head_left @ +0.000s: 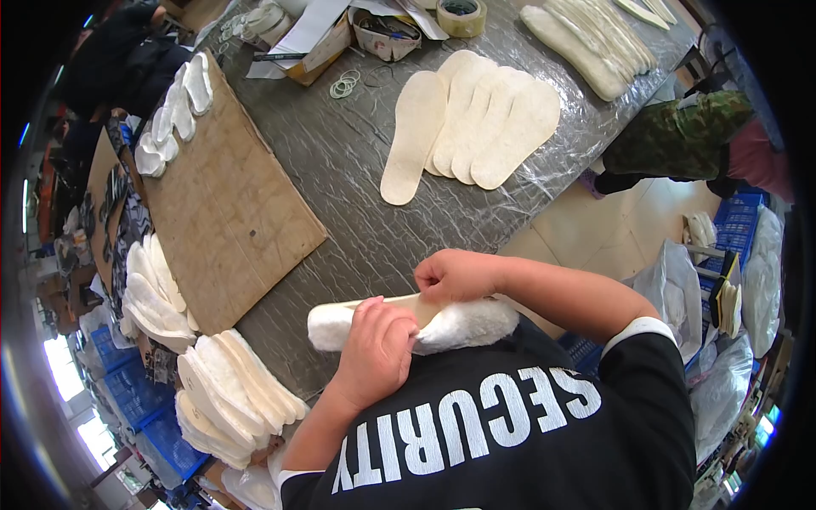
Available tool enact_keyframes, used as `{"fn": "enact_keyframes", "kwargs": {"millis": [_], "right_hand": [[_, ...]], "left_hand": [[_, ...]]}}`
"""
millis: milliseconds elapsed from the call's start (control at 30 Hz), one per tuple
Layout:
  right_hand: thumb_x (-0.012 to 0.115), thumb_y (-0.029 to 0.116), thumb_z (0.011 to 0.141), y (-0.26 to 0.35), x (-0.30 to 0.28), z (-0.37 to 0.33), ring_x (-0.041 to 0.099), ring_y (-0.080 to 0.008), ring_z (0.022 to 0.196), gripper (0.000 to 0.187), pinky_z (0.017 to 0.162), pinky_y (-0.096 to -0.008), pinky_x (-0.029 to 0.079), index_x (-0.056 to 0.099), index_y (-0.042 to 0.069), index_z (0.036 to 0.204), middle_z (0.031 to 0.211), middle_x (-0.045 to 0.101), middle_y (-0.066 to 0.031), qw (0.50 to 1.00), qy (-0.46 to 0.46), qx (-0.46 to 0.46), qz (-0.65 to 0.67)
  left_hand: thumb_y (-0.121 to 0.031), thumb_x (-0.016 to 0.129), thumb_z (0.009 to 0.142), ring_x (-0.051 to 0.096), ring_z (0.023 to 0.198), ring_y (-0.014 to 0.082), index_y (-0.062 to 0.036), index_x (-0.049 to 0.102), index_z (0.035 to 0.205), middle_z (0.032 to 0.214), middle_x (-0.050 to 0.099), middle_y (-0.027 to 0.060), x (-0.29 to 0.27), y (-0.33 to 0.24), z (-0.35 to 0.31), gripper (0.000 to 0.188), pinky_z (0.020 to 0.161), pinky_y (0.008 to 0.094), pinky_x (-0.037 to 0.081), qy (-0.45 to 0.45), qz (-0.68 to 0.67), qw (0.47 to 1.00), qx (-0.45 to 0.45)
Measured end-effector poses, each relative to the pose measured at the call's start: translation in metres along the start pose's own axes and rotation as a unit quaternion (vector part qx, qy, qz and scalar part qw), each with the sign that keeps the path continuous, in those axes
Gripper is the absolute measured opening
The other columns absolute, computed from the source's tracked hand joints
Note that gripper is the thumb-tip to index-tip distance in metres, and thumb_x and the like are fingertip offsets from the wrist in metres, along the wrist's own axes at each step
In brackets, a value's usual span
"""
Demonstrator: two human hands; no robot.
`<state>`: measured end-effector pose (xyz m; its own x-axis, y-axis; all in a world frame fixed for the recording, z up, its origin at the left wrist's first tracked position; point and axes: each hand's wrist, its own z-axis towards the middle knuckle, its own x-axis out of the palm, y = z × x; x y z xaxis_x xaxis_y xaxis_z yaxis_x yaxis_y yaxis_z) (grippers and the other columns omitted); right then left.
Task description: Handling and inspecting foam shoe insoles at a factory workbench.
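Note:
A white fleecy insole (463,330) with a beige flat side lies across the near table edge, against my black shirt. My left hand (376,344) is closed around its middle, thumb and fingers pinching its edge. My right hand (459,276) is curled into a fist at the insole's far edge, touching the beige side; whatever its fingers hold is hidden and slightly blurred. Beyond my hands, a fan of several beige insoles (518,127) overlaps on the dark, plastic-covered table (340,187).
A brown board (229,204) covers the table's left, with white fleecy pieces (183,102) along its far edge. Stacked insoles (238,391) stand at near left, more (586,42) at far right. A tape roll (461,15) sits at the back. A person in camouflage (680,136) is at right.

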<state>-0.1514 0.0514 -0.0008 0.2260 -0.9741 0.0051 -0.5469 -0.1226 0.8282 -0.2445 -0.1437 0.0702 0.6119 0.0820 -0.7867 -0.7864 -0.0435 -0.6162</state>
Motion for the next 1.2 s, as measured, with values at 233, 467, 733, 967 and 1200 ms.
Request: {"fn": "enact_keyframes", "kwargs": {"millis": [233,467,733,967,1200], "right_hand": [[0.064,0.029,0.091,0.006,0.012,-0.008,0.049,-0.0095,0.072,0.026,0.064,-0.0293,0.040,0.056,0.007,0.079,0.073,0.054,0.0001,0.988,0.084,-0.113,0.060],[0.076,0.039,0.083,-0.013,0.002,-0.023,0.057,-0.0115,0.093,0.048,0.083,-0.0287,0.047,0.059,0.002,0.109,0.101,0.062,-0.0047,0.930,0.207,-0.160,0.259],[0.092,0.042,0.060,-0.021,0.000,-0.053,0.054,-0.0162,0.115,0.091,0.097,-0.0306,0.044,0.049,0.002,0.130,0.122,0.057,-0.0071,0.916,0.037,-0.240,0.320],[0.062,0.035,0.088,-0.011,0.018,0.005,0.049,-0.0250,0.125,0.075,0.101,-0.0372,0.042,0.026,0.009,0.149,0.140,0.046,-0.0134,0.855,0.009,-0.306,0.419],[0.081,0.031,0.075,0.033,0.044,0.026,0.036,-0.0318,0.135,0.106,0.112,-0.0458,0.030,0.012,0.012,0.153,0.145,0.035,-0.0205,0.864,-0.029,-0.293,0.409]], "left_hand": [[-0.003,0.065,0.078,0.058,0.104,0.0330,-0.0037,0.053,0.091,0.123,0.056,0.0190,0.001,-0.003,-0.012,0.017,0.093,0.0475,0.044,-0.040,0.031,0.998,-0.043],[-0.002,0.064,0.080,0.063,0.089,0.0286,-0.0036,0.053,0.092,0.110,0.064,0.0144,0.002,-0.004,-0.026,0.016,0.080,0.0411,0.045,-0.121,0.020,0.991,-0.055],[0.002,0.060,0.085,0.064,0.081,0.0267,-0.0016,0.055,0.093,0.094,0.067,0.0115,0.003,-0.003,-0.033,0.010,0.075,0.0387,0.049,-0.167,-0.033,0.972,-0.159],[-0.004,0.048,0.095,0.068,0.084,0.0207,0.0087,0.059,0.102,0.098,0.067,0.0161,-0.003,0.032,-0.014,0.018,0.076,0.0327,0.057,-0.318,-0.609,0.646,-0.332],[-0.016,0.058,0.091,0.069,0.073,0.0220,0.0044,0.061,0.104,0.086,0.068,0.0129,0.003,0.060,-0.015,0.025,0.062,0.0362,0.060,-0.243,-0.775,0.463,-0.354]]}}
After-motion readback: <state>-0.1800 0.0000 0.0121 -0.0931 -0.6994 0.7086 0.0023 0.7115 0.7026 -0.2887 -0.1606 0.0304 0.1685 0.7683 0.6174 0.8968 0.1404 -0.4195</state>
